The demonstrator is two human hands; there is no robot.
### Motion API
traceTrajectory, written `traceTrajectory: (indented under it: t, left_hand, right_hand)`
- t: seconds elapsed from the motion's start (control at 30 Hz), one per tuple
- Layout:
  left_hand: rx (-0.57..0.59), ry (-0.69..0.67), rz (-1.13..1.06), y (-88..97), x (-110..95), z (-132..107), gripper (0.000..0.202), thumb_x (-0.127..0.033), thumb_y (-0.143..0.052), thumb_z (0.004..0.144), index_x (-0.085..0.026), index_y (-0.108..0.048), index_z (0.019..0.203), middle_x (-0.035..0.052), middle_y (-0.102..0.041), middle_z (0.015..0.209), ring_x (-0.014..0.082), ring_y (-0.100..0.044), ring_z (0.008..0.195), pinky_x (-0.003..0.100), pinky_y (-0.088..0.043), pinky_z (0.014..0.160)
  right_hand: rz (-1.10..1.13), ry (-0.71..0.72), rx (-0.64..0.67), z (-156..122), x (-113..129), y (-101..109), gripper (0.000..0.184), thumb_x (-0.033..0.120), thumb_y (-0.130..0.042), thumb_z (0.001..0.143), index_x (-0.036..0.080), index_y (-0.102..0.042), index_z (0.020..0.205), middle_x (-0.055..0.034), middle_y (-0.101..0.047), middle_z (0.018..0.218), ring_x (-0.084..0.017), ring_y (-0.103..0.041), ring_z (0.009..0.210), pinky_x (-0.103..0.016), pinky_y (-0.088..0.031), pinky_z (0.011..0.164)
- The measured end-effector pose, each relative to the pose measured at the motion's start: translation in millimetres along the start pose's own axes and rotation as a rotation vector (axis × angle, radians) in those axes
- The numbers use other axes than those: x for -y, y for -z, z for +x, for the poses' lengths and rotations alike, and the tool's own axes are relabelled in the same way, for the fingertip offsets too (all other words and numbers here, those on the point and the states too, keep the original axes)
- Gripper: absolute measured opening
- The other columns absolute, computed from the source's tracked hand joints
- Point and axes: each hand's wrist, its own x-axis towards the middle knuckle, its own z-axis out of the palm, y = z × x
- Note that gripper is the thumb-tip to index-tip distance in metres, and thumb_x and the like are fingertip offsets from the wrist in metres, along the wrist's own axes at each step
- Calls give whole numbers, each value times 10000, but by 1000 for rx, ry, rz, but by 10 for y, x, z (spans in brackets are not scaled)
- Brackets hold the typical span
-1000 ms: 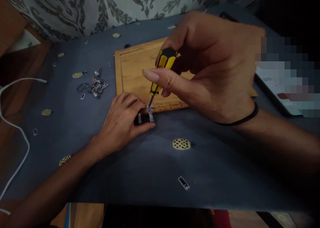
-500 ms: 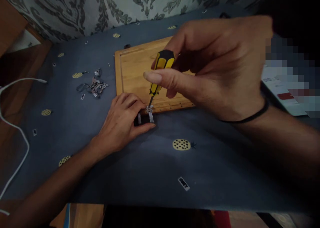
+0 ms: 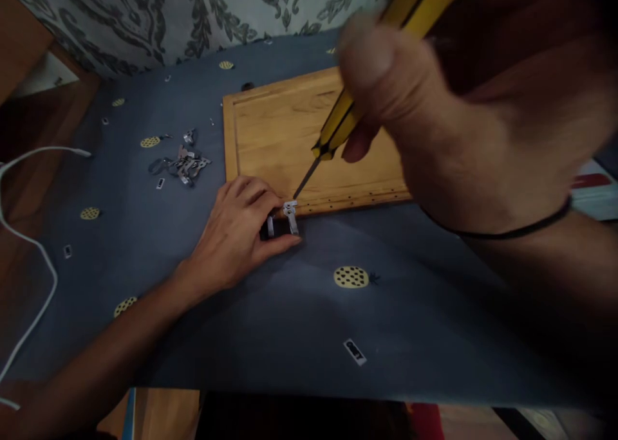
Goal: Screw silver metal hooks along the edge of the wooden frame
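Note:
My right hand (image 3: 463,118), large and partly blurred close to the camera, is closed round the handle of a yellow and black screwdriver (image 3: 338,128). The blade slants down left, its tip just above and right of a small silver metal bracket (image 3: 290,210). This bracket sits at the front edge of a wooden board (image 3: 280,131) with a row of small dark holes. My left hand (image 3: 236,224) grips a black piece (image 3: 280,228) there between thumb and fingers; a second silver strip crosses it. The fingers hide part of the black piece.
A pile of small metal brackets (image 3: 186,165) lies on the blue patterned tablecloth (image 3: 232,337) left of the board. A white cable (image 3: 43,253) runs along the left side. A patterned wall covering (image 3: 217,9) rises behind, and a white-and-red item (image 3: 596,183) lies at right.
My right hand has moved up, right and nearer the camera with the screwdriver, whose tip has come away from the bracket. My left hand has stayed in place.

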Motion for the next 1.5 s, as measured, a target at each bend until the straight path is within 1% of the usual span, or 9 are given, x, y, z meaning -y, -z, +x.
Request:
traceTrajectory:
  t: [0.1, 0.2, 0.5, 0.83, 0.97, 1.13, 1.23, 1.4, 1.5]
  left_hand:
    - [6, 7, 3, 17, -72, 52, 329, -449, -791, 853, -181, -666, 995, 80, -677, 1092, 290, -596, 1104, 455, -469, 973]
    - [23, 12, 3, 34, -106, 82, 332, -449, -785, 859, -181, -662, 1011, 82, -677, 1124, 292, -591, 1125, 464, -464, 988]
    - [17, -1, -18, 45, -133, 97, 338, -443, -791, 854, -160, -675, 1000, 104, -673, 1123, 310, -588, 1136, 484, -466, 993]
    - [25, 13, 8, 56, -128, 107, 330, -452, -781, 863, -190, -661, 1025, 75, -678, 1128, 291, -584, 1137, 467, -461, 1005]
    - [24, 9, 3, 41, -111, 104, 332, -460, -779, 863, -192, -663, 1019, 80, -676, 1132, 294, -583, 1132, 476, -458, 1007]
    - [22, 3, 13, 25, -92, 87, 353, -470, -785, 856, -186, -660, 1025, 84, -672, 1125, 297, -588, 1131, 463, -462, 992]
    - [18, 5, 10, 27, -95, 86, 346, -467, -785, 856, -187, -661, 1018, 78, -671, 1101, 294, -593, 1109, 459, -469, 969]
    - [11, 2, 3, 25, -101, 92, 330, -446, -788, 857, -184, -660, 1012, 79, -669, 1098, 292, -587, 1110, 455, -466, 974]
    - [3, -4, 4, 22, -98, 92, 343, -449, -792, 852, -182, -661, 1024, 79, -671, 1096, 291, -588, 1100, 452, -467, 967]
  right_hand:
    - [-190, 156, -8, 46, -17, 12, 451, 474, -763, 873, 222, -446, 675, 34, -592, 699, -91, -562, 619, -304, -427, 610]
    - [-218, 196, 27, 55, -32, 13, 383, 376, -727, 917, 221, -468, 681, 7, -626, 702, -104, -578, 588, -328, -387, 550]
    - [-138, 164, 32, 36, -80, -2, 330, 330, -767, 885, 203, -521, 704, 16, -609, 713, -104, -589, 559, -312, -399, 517]
    - [-209, 151, 125, 13, -15, 33, 301, 418, -739, 901, 231, -548, 762, 18, -652, 798, -126, -636, 662, -295, -477, 571]
    - [-151, 160, 183, 49, -32, 66, 240, 400, -743, 897, 220, -618, 799, 14, -656, 802, -121, -636, 644, -293, -508, 552]
    - [-105, 145, 372, 172, -59, 198, 221, 341, -734, 909, 166, -734, 1044, 10, -750, 927, -78, -682, 673, -207, -565, 549]
    - [1, 148, 500, 234, -65, 252, 133, 295, -738, 909, 171, -729, 956, 47, -764, 827, -58, -711, 672, -155, -600, 601]
    - [-104, 176, 315, 177, -87, 135, 333, 455, -822, 811, 198, -634, 713, 35, -669, 682, -72, -610, 516, -212, -482, 416]
    - [-150, 153, 217, 113, -83, 42, 428, 549, -802, 799, 214, -561, 685, 33, -629, 690, -83, -575, 528, -244, -450, 435]
